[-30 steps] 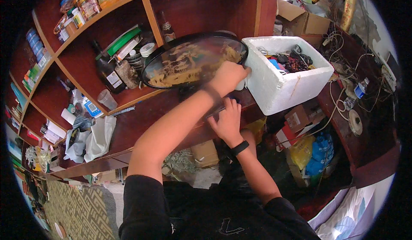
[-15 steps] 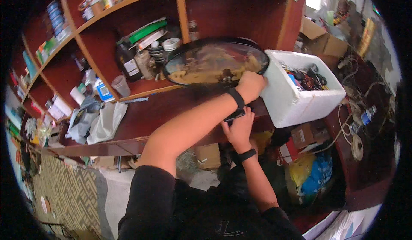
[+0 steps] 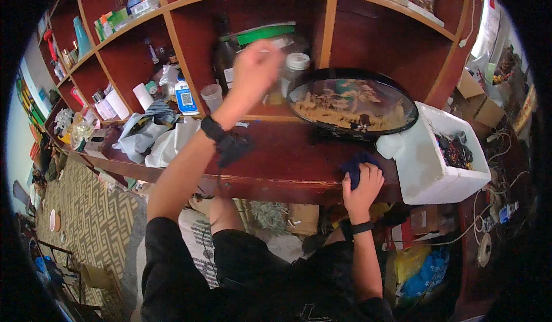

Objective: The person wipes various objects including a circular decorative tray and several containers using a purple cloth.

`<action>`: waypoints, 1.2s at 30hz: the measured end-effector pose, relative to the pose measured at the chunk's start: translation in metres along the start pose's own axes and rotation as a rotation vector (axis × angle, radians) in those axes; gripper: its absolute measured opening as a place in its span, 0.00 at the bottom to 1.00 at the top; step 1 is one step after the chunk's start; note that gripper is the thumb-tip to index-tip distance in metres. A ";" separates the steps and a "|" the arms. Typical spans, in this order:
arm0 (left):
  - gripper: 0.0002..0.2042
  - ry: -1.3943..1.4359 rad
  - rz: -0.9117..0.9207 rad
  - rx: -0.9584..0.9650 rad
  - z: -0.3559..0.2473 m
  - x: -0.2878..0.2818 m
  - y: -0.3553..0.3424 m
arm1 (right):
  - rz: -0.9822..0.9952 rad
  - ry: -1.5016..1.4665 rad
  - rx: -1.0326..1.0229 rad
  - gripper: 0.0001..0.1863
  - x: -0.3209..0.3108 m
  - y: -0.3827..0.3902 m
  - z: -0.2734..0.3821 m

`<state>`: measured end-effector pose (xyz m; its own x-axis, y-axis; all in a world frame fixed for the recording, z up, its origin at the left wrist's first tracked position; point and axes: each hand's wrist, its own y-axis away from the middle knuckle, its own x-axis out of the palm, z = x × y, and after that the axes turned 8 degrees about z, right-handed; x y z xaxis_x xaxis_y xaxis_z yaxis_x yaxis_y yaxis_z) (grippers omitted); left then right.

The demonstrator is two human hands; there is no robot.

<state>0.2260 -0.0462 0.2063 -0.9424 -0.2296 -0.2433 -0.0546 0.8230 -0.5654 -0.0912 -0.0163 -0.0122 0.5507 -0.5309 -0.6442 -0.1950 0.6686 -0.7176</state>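
Note:
My left hand (image 3: 256, 71), smeared by motion, is raised in front of the shelf compartment with bottles and jars; whether its fingers hold anything is unclear. Beneath its wrist, a black object (image 3: 234, 150) that I cannot make out shows against the desk. On the desk's front part, my right hand (image 3: 364, 188) has its fingers curled over a bunched dark blue cloth (image 3: 355, 169). Behind the right hand, a large oval glossy plate (image 3: 353, 104) with a black rim and a golden landscape picture leans back against the shelf. Right of it is a white foam box (image 3: 428, 175).
The foam box holds tangled dark items, and a white rounded lump (image 3: 391, 147) sits at its left side. Along the shelf front are a clear plastic cup (image 3: 212, 97), a blue-and-white bottle (image 3: 186, 96) and crumpled bags (image 3: 172, 143). Cords (image 3: 477, 221) lie at the right.
My left hand has swung left and up, away from the plate and foam box. My right hand now rests on the blue cloth. The whole view has shifted leftward.

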 end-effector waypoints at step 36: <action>0.09 -1.515 0.062 0.139 0.088 -0.078 -0.097 | 0.002 -0.008 -0.031 0.22 -0.002 -0.002 -0.004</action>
<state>0.3343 -0.1540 0.2108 0.2793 -0.5687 -0.7736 0.0828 0.8170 -0.5707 -0.0947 -0.0187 -0.0105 0.5563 -0.5253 -0.6439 -0.2211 0.6534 -0.7240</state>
